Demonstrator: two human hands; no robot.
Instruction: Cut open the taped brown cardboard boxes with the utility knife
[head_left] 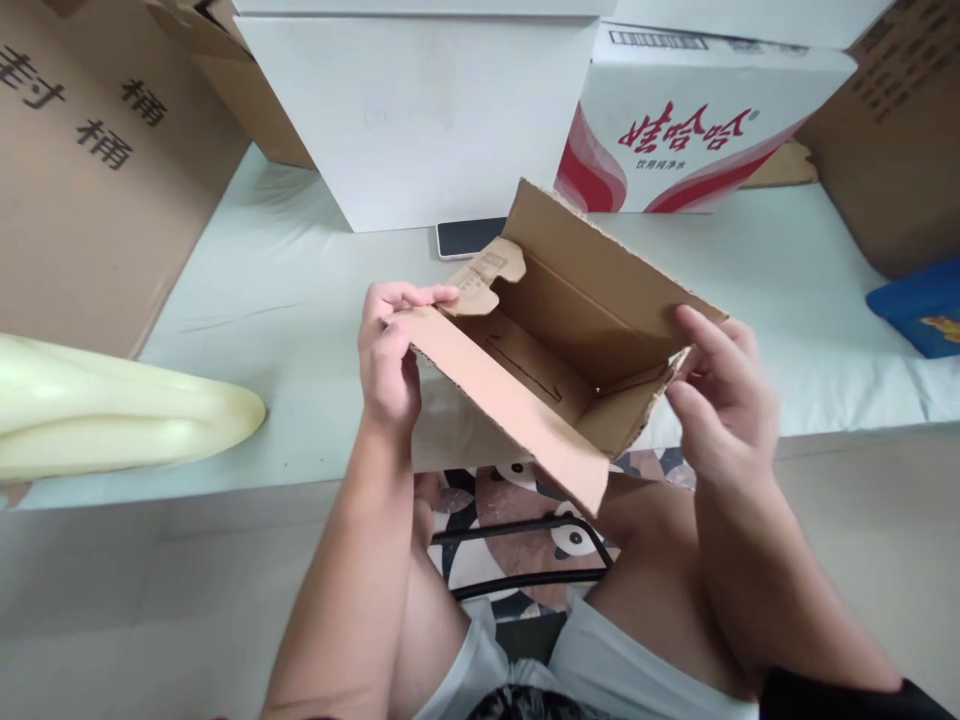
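A small brown cardboard box (592, 310) is held tilted over the front edge of the table, its open top facing me and its flaps spread. My left hand (390, 350) grips the box's left side, thumb and fingers closed by a flap with a notched edge. At the right end, my right hand (724, 390) pinches the cardboard near a flap, with the index finger along the long back flap. The inside of the box shows bare cardboard with a slit line. Its underside is hidden.
Behind the box, a phone (469, 238) lies before a large white box (442, 120). A white-and-red carton (690, 130) stands at the back right. A pale green rounded object (120, 410) is at left, a large brown carton (97, 220) behind it. A blue item (922, 305) sits far right.
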